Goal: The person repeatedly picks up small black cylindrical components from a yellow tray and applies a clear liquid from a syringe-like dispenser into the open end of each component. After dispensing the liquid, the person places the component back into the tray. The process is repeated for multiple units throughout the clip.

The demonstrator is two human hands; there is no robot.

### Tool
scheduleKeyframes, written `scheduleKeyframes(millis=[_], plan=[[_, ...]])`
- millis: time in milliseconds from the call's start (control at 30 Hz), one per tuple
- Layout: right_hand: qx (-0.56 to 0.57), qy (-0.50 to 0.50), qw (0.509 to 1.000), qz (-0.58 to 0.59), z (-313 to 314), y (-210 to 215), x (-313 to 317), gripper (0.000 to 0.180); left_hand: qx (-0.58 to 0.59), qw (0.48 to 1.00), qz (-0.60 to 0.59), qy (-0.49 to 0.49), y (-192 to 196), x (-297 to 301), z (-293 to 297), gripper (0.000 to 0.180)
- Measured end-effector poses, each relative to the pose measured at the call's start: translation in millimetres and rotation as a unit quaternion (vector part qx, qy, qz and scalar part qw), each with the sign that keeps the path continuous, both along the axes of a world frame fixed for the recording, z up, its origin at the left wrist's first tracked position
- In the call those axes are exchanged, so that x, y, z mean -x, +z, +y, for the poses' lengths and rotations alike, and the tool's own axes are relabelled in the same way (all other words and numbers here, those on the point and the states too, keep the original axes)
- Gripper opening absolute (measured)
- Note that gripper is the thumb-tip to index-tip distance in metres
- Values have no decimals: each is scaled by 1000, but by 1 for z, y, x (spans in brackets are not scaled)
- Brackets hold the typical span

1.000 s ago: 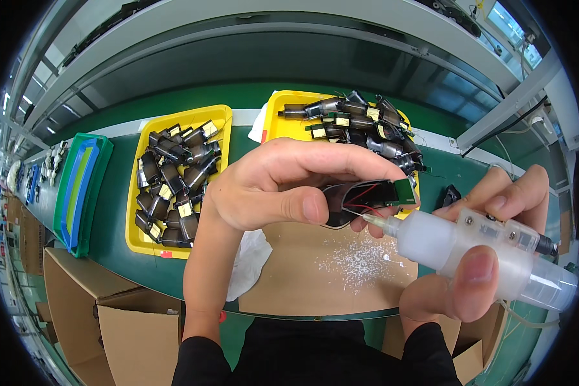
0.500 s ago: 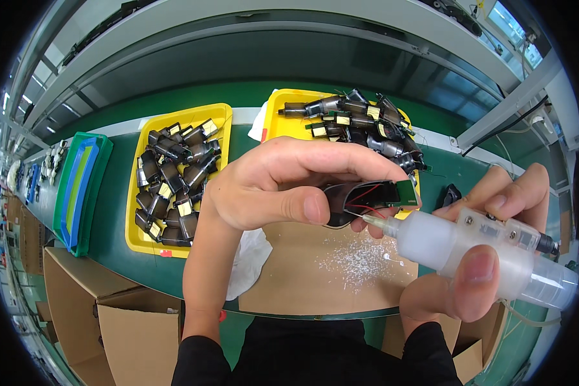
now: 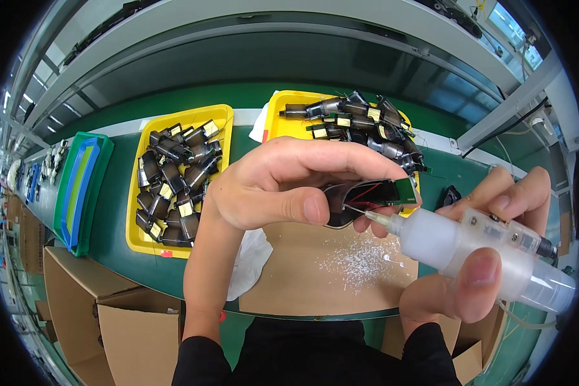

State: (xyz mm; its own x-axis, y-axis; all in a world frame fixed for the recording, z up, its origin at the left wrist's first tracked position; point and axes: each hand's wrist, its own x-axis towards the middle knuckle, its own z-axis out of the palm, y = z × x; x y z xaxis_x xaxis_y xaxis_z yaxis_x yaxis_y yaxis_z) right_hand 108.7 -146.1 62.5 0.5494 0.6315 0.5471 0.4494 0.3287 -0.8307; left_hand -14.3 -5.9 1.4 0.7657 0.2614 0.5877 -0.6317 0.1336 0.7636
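Note:
My left hand is closed around a dark translucent plastic housing, with its open side facing right. Red wires show inside it, and a small green circuit board sticks out at its right end. In my right hand is a white dispensing syringe, gripped between thumb and fingers, with a clear clip-like fitting along its top. Its thin needle tip reaches into the housing's opening. Whether the needle touches the inside cannot be made out.
Two yellow trays hold several similar dark housings. Brown cardboard spotted with white specks lies below my hands, beside a white cloth. Green and blue bins stand at left. Open cardboard boxes sit below the table edge.
The syringe has shifted very slightly, and its needle tip sits a little differently in the housing's opening. My left hand keeps nearly the same place, its fingers under the housing moved slightly.

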Motion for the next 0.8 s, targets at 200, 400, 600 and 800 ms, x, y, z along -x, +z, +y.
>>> scheduleKeyframes(millis=[200, 400, 600, 800], plan=[[-39, 4, 999, -17, -6, 2, -3, 53, -112, 977, 156, 93, 9, 35, 14, 47], [-54, 65, 996, 7, -22, 4, -42, 55, -386, 605, 474, 511, -11, 113, 32, 34], [-40, 56, 997, -34, -24, 6, -49, 51, -450, 615, 432, 483, -45, 57, 57, 29], [-60, 72, 994, -47, -11, 3, -44, 45, -583, 517, 445, 442, -104, -46, 111, 40]])
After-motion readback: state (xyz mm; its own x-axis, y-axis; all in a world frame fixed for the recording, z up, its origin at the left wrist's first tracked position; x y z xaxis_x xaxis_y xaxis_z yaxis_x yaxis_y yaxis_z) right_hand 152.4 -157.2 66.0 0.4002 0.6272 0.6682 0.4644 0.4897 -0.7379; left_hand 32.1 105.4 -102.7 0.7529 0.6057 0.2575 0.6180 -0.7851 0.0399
